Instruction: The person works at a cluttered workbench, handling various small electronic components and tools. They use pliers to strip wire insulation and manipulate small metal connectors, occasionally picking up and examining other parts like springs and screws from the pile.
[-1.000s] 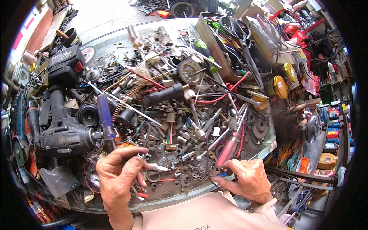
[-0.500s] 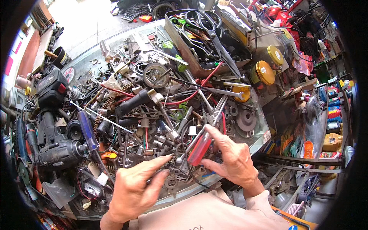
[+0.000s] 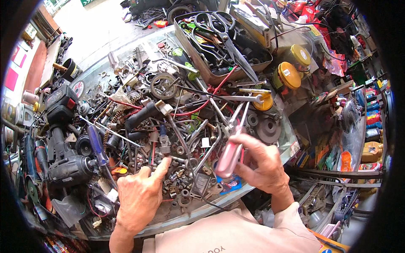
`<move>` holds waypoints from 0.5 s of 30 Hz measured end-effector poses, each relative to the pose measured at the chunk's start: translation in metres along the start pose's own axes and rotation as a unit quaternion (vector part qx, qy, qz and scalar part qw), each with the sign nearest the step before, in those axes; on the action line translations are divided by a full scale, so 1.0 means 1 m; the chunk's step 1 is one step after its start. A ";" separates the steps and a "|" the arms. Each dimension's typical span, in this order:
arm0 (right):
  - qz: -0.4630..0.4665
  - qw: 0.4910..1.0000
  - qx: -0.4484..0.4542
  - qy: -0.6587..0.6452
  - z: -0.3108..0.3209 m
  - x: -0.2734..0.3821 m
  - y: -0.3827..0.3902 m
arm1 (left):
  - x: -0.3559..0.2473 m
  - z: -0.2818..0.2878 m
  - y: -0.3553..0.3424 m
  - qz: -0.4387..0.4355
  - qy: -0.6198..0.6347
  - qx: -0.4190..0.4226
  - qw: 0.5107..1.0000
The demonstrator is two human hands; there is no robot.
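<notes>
A screwdriver [image 3: 228,161] with a see-through red handle is held between the thumb and fingers of my right hand [image 3: 266,169]. Its shaft points away from me, over the loose tools. My left hand [image 3: 141,195] stretches its index finger into a heap of small metal parts [image 3: 179,175], and the fingertip is by a small metal fitting. The other fingers are curled, and I see nothing held in them. A metal tube with a black grip [image 3: 143,114] lies beyond that hand. The open-end wrench [image 3: 240,98] rests farther off, past the screwdriver.
A black cordless impact wrench [image 3: 69,168] and a blue-handled screwdriver [image 3: 98,145] lie on the left. At the back stands a metal tray [image 3: 211,78] with large scissors [image 3: 228,40]. Yellow-lidded jars [image 3: 289,76] stand right of it. The glass tabletop's edge [image 3: 198,215] runs close before me.
My left hand has moved left and its index finger now points farther away into the parts. My right hand has shifted slightly right with the screwdriver, its handle now more upright.
</notes>
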State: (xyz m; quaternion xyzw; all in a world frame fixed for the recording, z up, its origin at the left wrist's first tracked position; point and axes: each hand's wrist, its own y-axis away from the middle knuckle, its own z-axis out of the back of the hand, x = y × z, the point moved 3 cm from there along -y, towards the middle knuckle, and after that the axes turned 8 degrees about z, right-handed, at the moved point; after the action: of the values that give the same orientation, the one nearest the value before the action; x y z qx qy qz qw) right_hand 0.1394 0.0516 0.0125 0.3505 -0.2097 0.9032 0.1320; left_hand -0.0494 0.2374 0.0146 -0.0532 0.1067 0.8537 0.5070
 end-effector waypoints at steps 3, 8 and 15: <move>0.013 0.988 -0.114 -0.100 0.004 -0.009 -0.003 | 0.000 -0.005 0.008 0.025 0.017 -0.019 0.999; 0.010 0.994 -0.106 -0.039 -0.002 -0.002 -0.030 | 0.002 -0.005 0.019 0.048 0.036 -0.038 0.997; 0.071 0.994 -0.076 0.044 -0.026 -0.005 -0.060 | 0.008 -0.003 0.027 0.060 0.072 -0.028 0.995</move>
State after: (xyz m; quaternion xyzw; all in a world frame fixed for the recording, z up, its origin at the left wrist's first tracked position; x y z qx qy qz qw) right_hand 0.1515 0.1162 0.0089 0.2837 -0.2963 0.9062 0.1026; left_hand -0.0766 0.2310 0.0136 -0.1222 0.1221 0.8790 0.4445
